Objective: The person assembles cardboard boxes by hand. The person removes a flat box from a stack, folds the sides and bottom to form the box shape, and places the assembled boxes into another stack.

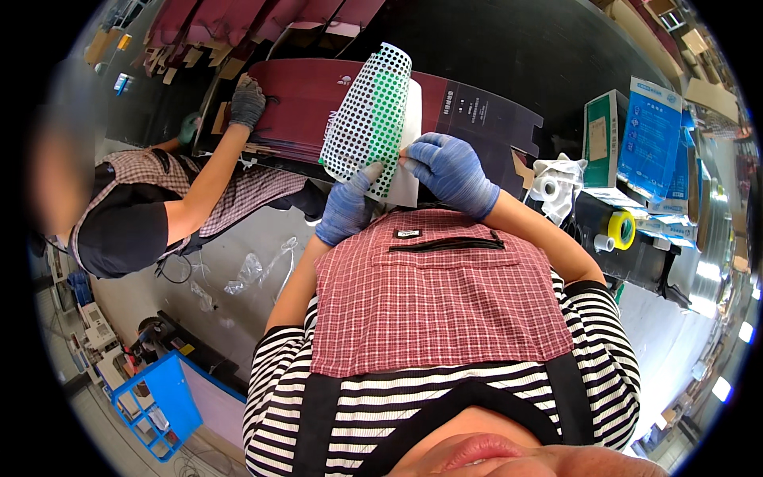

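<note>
Perforated sheet (367,111): a white flexible sheet with a regular grid of round holes, a green layer showing through the holes in its middle part. It is held up above the bench (493,48), just far of the wearer's chest, tilted with its top edge leaning to the right. A plain white sheet (409,151) lies directly behind it and shows along its right side.

Left hand (347,208): blue glove, fingers closed, thumb and fingertips pinching the near lower edge of the perforated sheet.

Right hand (450,171): blue glove, fingers curled, gripping the near right edge of the sheets, touching both the perforated sheet and the white sheet behind it. The two hands sit close together at the sheet's near end.

Bench surface: dark. A stack of dark red flat cartons (306,99) lies on it behind the sheet, with a dark printed carton blank (485,111) to the right.

Right side of the bench: blue and white boxes (648,139) standing upright, a bundle of white tape rolls (552,187) near them, and a yellow tape roll (621,228) nearer the wearer.

Left side: a second person in a checked apron, with a grey-gloved hand (247,102) resting on the red cartons. A blue cart (163,401) stands on the floor at the near left.
</note>
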### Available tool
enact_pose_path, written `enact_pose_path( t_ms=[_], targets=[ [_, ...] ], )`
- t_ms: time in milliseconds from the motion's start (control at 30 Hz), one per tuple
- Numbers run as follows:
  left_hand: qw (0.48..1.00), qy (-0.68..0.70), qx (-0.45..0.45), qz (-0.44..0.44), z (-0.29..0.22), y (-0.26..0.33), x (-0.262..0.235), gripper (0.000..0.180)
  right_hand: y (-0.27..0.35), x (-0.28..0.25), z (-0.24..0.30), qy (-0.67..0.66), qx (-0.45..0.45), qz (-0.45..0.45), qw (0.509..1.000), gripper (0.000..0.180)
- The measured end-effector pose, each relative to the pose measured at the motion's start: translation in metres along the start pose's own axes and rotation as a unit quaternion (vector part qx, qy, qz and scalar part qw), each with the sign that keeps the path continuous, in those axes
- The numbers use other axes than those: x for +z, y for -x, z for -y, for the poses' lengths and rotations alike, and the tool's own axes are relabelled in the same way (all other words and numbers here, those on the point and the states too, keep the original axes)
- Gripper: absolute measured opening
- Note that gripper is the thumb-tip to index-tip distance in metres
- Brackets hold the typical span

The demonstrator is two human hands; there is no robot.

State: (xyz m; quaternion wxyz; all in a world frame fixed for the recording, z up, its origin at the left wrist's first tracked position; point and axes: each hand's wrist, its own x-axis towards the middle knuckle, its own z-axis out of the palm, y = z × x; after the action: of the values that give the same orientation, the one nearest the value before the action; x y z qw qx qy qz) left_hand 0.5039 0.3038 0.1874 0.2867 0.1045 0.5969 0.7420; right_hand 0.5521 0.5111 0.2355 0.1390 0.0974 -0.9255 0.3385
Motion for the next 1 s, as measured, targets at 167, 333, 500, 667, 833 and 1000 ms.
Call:
enact_pose_path(
  t_ms=[167, 333, 500, 667, 833, 1000],
  targets=[
    [0.984, 0.145, -0.105, -0.018, -0.010, 0.002, 0.002, 0.031, 0.000, -0.004, 0.003, 0.016, 0.004, 0.028, 0.999, 0.015],
    [0.978, 0.172, -0.114, 0.016, -0.002, 0.000, 0.002, 0.032, 0.003, -0.001, -0.002, -0.001, 0.021, 0.034, 0.999, 0.015],
    [0.936, 0.315, -0.156, 0.006, 0.000, 0.000, 0.006, 0.033, 0.006, 0.002, -0.010, -0.052, 0.005, 0.021, 0.998, 0.016],
    [0.922, 0.344, -0.176, 0.023, 0.005, -0.002, 0.000, 0.035, 0.003, -0.003, -0.008, -0.053, -0.006, 0.024, 0.998, 0.016],
    [0.939, 0.306, -0.152, 0.029, -0.004, 0.001, 0.002, 0.037, -0.001, -0.007, -0.004, -0.048, -0.017, 0.023, 0.998, 0.015],
    [0.948, 0.287, -0.136, 0.027, -0.010, 0.003, 0.007, 0.039, -0.001, -0.004, -0.004, -0.065, -0.013, 0.002, 0.998, 0.012]
  ],
)
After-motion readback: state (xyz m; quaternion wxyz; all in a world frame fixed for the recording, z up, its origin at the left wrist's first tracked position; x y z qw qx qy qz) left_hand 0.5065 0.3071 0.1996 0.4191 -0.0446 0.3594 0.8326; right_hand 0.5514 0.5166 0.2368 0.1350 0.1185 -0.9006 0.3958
